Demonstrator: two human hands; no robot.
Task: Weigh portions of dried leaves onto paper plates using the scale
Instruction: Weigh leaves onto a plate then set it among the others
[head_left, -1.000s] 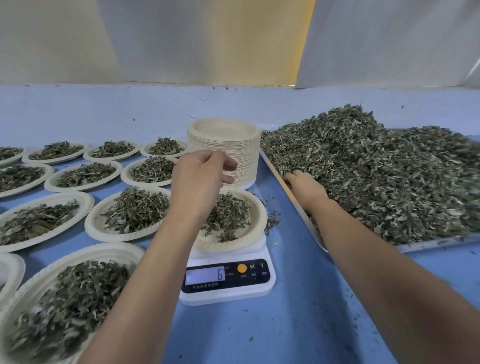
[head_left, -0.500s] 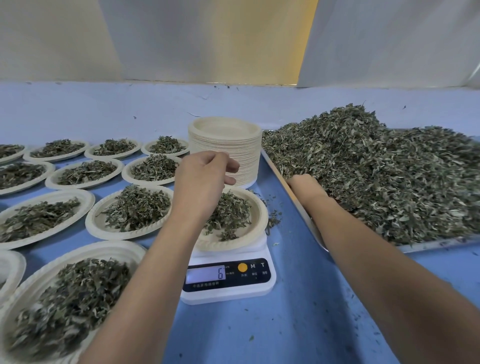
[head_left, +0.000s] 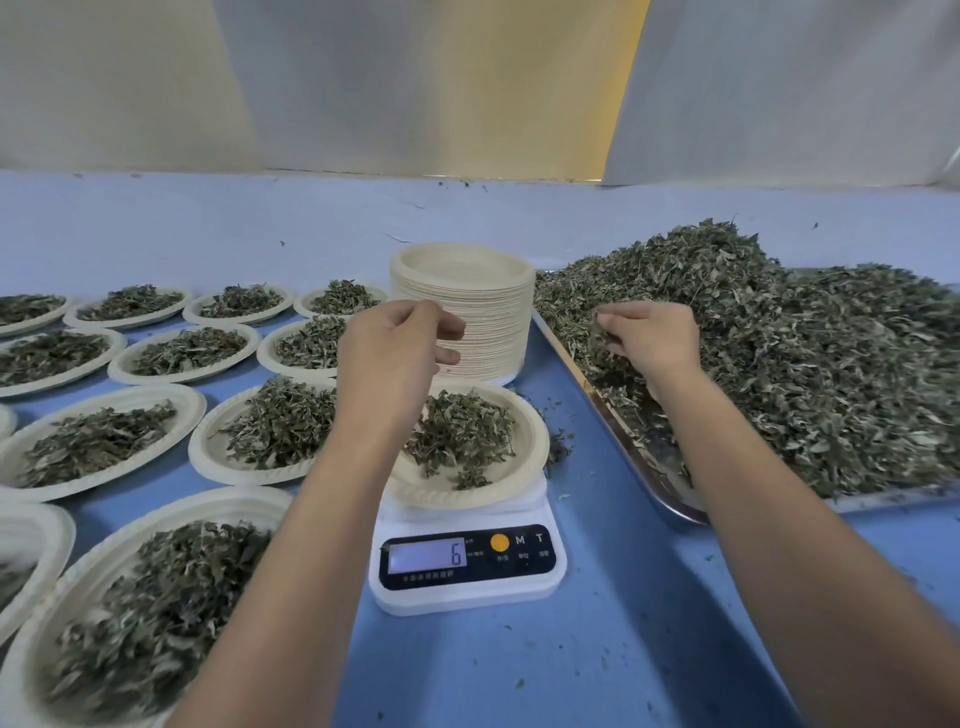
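Topping up the cream paper plate (head_left: 467, 500): right hand (head_left: 652, 340) is pinching dried green leaves (head_left: 779, 364) to sprinkle sparingly; left hand (head_left: 392, 358)'s grip is hanging slack, empty.

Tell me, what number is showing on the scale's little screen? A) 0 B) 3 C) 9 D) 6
D: the display on the white scale shows a 6, with the plate of leaves sitting on top of it.
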